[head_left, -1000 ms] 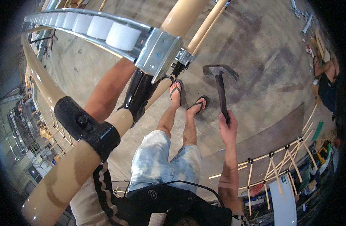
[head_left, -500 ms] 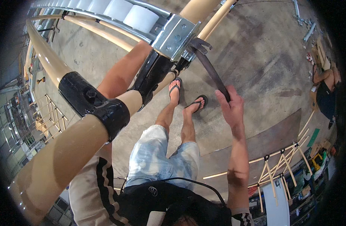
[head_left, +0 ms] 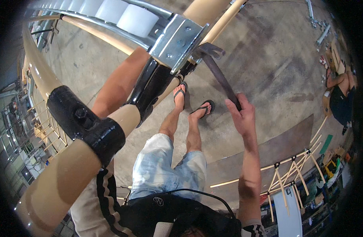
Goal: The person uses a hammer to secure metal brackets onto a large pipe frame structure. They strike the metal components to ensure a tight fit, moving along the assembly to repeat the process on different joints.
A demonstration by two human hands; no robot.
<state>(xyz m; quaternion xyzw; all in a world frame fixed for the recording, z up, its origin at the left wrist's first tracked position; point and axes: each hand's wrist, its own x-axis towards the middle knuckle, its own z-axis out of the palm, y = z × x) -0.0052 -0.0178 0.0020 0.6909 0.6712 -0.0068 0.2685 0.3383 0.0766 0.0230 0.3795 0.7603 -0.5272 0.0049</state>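
Observation:
My right hand (head_left: 241,114) is wrapped round the lower end of a dark claw hammer (head_left: 221,79). The hammer's head lies right beside the metal end bracket (head_left: 180,41) of a roller track; whether it touches cannot be made out. My left forearm (head_left: 120,85) reaches up behind the beige pipe frame, and the left hand is hidden behind the roller track (head_left: 137,21) with white rollers. Below the bracket, a black pipe joint (head_left: 153,83) sits on a thick beige pipe (head_left: 63,183). Another black joint (head_left: 86,118) with a bolt links that pipe to a second beige one.
My sandalled feet (head_left: 180,93) stand on the concrete floor (head_left: 264,71) beneath the frame. At the far right another person (head_left: 342,96) is low to the floor. Beige pipe frames (head_left: 290,170) stand at lower right near a pale panel (head_left: 289,213). Metal parts (head_left: 323,34) lie at upper right.
The pipe frame and roller track have shifted a little left and down in view. The hammer stays in my right hand, its head still beside the bracket.

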